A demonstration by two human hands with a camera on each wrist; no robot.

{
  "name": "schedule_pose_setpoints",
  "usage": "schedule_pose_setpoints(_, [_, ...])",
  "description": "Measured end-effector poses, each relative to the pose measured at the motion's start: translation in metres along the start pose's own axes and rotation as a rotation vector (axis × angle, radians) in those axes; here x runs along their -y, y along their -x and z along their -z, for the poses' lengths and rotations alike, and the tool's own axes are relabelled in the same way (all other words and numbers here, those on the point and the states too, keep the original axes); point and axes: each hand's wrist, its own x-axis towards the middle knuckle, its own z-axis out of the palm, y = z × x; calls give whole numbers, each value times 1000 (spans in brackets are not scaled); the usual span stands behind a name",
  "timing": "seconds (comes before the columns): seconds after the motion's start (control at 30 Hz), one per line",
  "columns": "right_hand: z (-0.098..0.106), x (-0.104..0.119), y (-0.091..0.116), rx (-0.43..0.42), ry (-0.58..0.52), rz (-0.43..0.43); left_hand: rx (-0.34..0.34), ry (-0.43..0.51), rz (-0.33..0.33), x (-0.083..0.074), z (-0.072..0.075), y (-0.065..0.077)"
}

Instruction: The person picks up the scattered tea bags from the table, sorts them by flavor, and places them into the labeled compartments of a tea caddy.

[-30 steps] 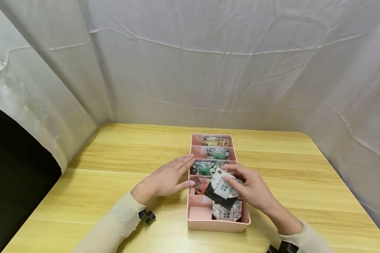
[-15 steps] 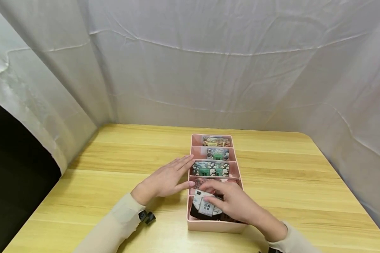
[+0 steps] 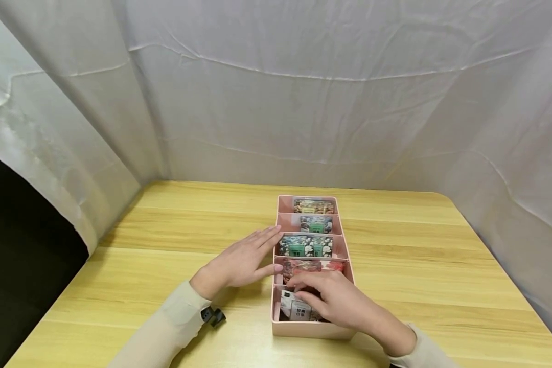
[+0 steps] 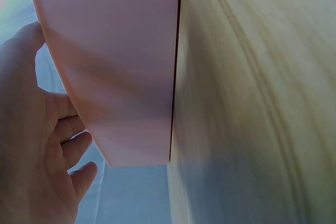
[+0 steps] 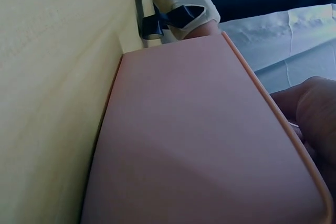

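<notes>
A long pink divided box [image 3: 313, 329] stands on the table, with tea sachets in its compartments. My left hand [image 3: 244, 258] lies along the box's left side, fingers outstretched and fingertips at the rim. In the left wrist view, the fingers [image 4: 73, 145] touch the upper edge of the pink wall. My right hand [image 3: 338, 299] reaches into the nearest compartment, its fingers curled and pinching the top of a white-and-black tea sachet [image 3: 296, 309] at the left there. The hand covers most of that compartment's right part. From the right wrist, the box wall hides the fingertips.
Red sachets [image 3: 299, 266] fill the second compartment, and two green floral sachets [image 3: 305, 246] the third. Beyond are a green-labelled sachet [image 3: 316, 224] and a yellow-brown one [image 3: 314, 206]. A pale curtain [image 3: 303, 102] hangs behind the wooden table [image 3: 202, 204].
My right hand has brought the white-and-black sachet left and toward me, then down into the nearest compartment, where it now stands more upright. The left hand stays in place.
</notes>
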Motion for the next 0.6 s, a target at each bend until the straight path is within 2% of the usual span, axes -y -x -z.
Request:
schedule_pose_setpoints(0.13, [6,-1,1,-34,-4,8,6,4,1,0,-1,1])
schedule_pose_setpoints(0.33, [16,-8,2,-137,1,21,2,7,-5,3,-1,0])
schedule_pose_setpoints(0.6, [35,-26,9,-197,96,-81,14,19,-25,7,0,2])
